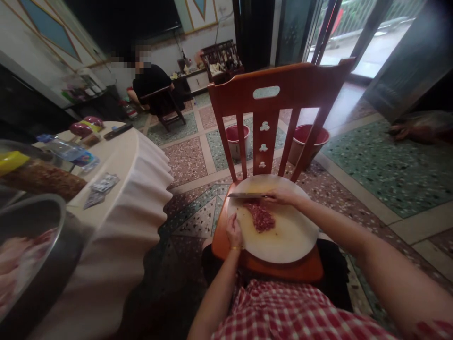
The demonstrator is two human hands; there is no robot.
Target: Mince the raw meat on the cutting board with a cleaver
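A round white cutting board (293, 231) lies on the seat of a reddish-brown wooden chair (233, 99). Chopped red meat (262, 218) is heaped near its middle. My right hand (279, 196) grips the handle of a kitchen knife (246, 195), whose blade points left over the far side of the board, just beyond the meat. At the board's left edge rests my left hand (233, 231), fingers stretched out and holding nothing, a little to the left of the meat. The fingers of this hand show only in part.
Left stands a cloth-covered table (138, 160) with a metal basin (56, 264) of raw meat, a plastic bottle (76, 152), a large jar (38, 174) and another knife (118, 131). Two buckets (238, 141) stand behind the chair. Further off, a person (152, 80) sits on a chair.
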